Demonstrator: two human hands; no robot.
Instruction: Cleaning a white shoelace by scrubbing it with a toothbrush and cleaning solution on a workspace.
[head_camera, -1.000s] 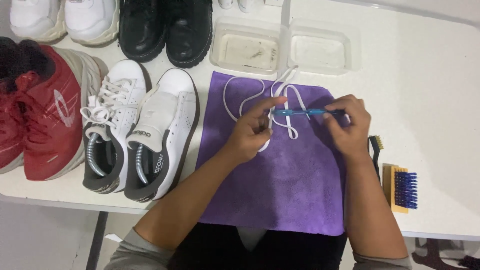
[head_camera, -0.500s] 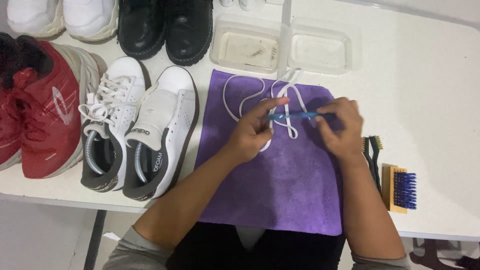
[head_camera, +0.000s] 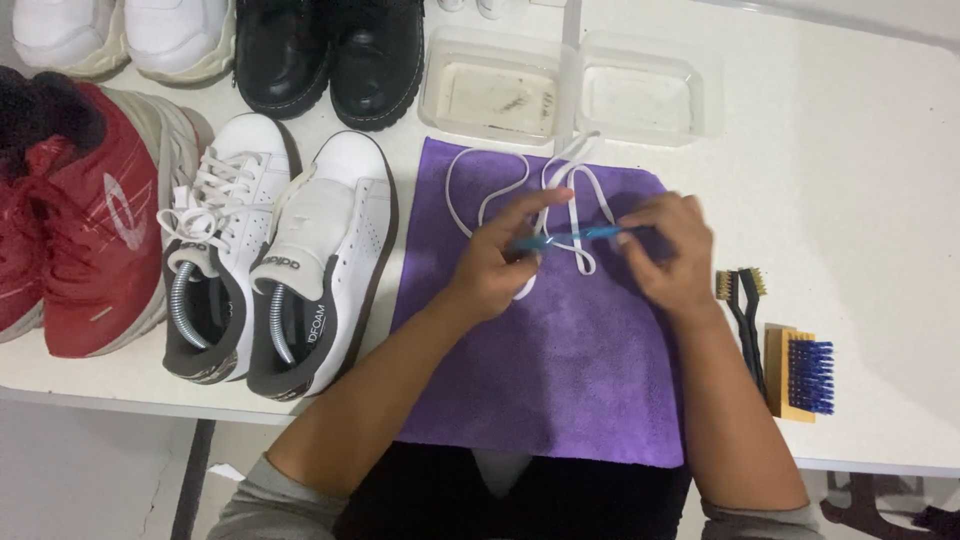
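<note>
Left hand (head_camera: 500, 268): grip closed on the white shoelace (head_camera: 560, 200), pressing it on the purple cloth (head_camera: 560, 370).
Right hand (head_camera: 668, 255): grip holding a blue brush (head_camera: 570, 238) over the lace.
Left of grips: white sneakers (head_camera: 280, 260), red shoe (head_camera: 85, 220).
Beyond: two clear trays (head_camera: 570, 95).
Right: small brushes (head_camera: 780, 345) on the bench (head_camera: 860, 200).

Red sneakers (head_camera: 70, 220) cut by left edge, white shoes (head_camera: 120, 35) cropped at top, blue tool (head_camera: 575, 237), maybe a toothbrush, head hidden by left hand (head_camera: 500, 265)
</note>
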